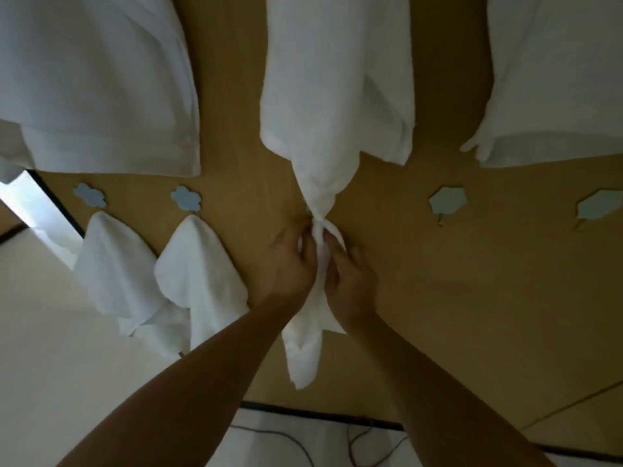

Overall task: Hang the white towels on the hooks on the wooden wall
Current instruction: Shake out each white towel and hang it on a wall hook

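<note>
Already two small white towels hang at the left, one (111, 264) under a blue flower-shaped hook plate (89, 195), the next (199, 274) under its neighbour (186, 198). In the middle, both hands work a third towel (312, 345) against the wooden wall (472, 298): the left hand (291, 267) and the right hand (349, 278) have their fingers curled round its gathered top, right where the hidden hook seems to sit. Soft, light and limp, it should bunch easily; gripping that bunched corner looks best, since loose cloth would likely slip off. Further right, two hooks (448, 200) (598, 205) stand bare. Larger white cloths (337, 79) hang above.
</note>
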Demonstrator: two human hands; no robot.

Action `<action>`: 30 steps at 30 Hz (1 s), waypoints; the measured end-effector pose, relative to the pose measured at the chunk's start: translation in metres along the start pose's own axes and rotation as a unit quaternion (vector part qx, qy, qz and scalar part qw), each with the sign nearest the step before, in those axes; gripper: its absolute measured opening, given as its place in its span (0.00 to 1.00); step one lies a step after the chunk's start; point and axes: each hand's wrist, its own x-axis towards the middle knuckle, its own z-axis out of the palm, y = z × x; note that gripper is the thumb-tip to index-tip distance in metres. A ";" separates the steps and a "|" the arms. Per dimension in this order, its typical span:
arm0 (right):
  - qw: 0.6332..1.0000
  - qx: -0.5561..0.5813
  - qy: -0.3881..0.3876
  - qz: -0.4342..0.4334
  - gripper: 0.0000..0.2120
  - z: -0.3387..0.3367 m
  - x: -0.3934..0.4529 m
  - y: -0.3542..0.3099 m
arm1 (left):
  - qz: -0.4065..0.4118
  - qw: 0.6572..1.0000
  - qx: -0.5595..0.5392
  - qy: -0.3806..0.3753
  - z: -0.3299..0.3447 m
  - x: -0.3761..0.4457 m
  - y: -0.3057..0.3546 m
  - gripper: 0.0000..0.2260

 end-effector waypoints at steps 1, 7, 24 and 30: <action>0.999 0.041 -0.013 0.010 0.20 0.003 -0.005 -0.002 | -0.003 1.000 0.005 0.001 0.001 -0.003 0.001 0.12; 0.966 0.202 -0.083 0.138 0.20 0.005 -0.001 -0.023 | -0.018 0.999 0.032 -0.030 -0.003 -0.018 0.001 0.16; 0.899 -0.103 -0.285 0.316 0.40 -0.027 -0.019 -0.094 | 0.004 0.921 0.022 -0.389 -0.065 0.004 -0.024 0.20; 0.868 -0.198 -0.247 0.382 0.39 -0.055 -0.070 -0.125 | 0.113 0.957 -0.045 -0.263 -0.103 -0.017 -0.019 0.23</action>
